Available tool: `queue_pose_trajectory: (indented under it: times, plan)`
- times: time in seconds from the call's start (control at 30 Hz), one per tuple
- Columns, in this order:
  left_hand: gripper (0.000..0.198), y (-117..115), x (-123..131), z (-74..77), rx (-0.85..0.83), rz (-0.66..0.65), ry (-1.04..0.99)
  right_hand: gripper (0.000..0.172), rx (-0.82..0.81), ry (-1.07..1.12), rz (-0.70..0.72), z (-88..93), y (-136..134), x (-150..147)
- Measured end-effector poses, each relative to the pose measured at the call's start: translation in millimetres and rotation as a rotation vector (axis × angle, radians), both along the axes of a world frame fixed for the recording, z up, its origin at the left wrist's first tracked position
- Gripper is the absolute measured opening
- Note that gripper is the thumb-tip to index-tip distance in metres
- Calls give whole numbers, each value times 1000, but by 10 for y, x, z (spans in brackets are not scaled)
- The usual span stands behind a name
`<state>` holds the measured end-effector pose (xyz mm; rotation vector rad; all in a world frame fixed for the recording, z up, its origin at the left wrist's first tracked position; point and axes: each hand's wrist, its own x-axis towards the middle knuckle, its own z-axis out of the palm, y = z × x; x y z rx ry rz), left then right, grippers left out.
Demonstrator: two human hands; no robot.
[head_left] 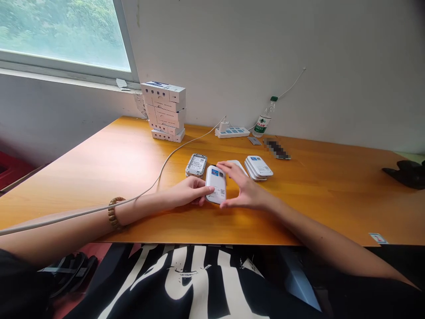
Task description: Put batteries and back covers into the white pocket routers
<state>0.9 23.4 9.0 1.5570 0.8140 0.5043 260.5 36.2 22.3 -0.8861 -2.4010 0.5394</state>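
Note:
A white pocket-sized device (216, 184) with a blue sticker and a printed label lies on the wooden table (99, 177). My left hand (187, 191) grips its left edge with curled fingers. My right hand (241, 189) cups its right side, thumb below and fingers arched above it. Just behind lies an open device (196, 165) showing its label inside a grey frame. A white cover (237, 165) peeks out behind my right fingers. Right of that sits a short stack of similar white devices (258, 168).
A stack of white boxes (165, 110) stands at the back by the window. A white cable (159, 175) runs across the table to a power strip (232, 131). A plastic bottle (263, 120), a small grey card (254, 141) and a dark object (407, 173) at far right.

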Motion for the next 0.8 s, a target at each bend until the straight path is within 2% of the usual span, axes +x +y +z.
queue_pose_trajectory:
  times: [0.07,0.13,0.23,0.3,0.4,0.5,0.57,0.63,0.8]
  plan:
    - [56,8,17,-40,24,-29,5,112,19,-67,77,-56,-42,-47]
    - [56,22,32,-97,39,-44,-1,112,36,-85,89,-69,-74,-90]
    - [50,34,48,-155,41,-81,-31,106,-11,-98,106,74,-45,-23]
    - [43,29,51,-152,24,-100,-44,102,-124,-120,117,264,53,180]
    - [38,10,44,-91,32,-102,-4,96,-336,-136,57,571,311,687]
    - [36,-4,29,-11,89,-131,49,90,-402,-177,-14,764,608,1193]
    - [36,-8,21,29,93,-149,56,90,-449,-275,-40,800,770,1401]
    - [36,-9,19,56,74,-149,47,90,-463,-388,-92,784,885,1487]
    - [33,-11,32,91,54,-133,41,88,-410,-508,-129,726,1018,1448]
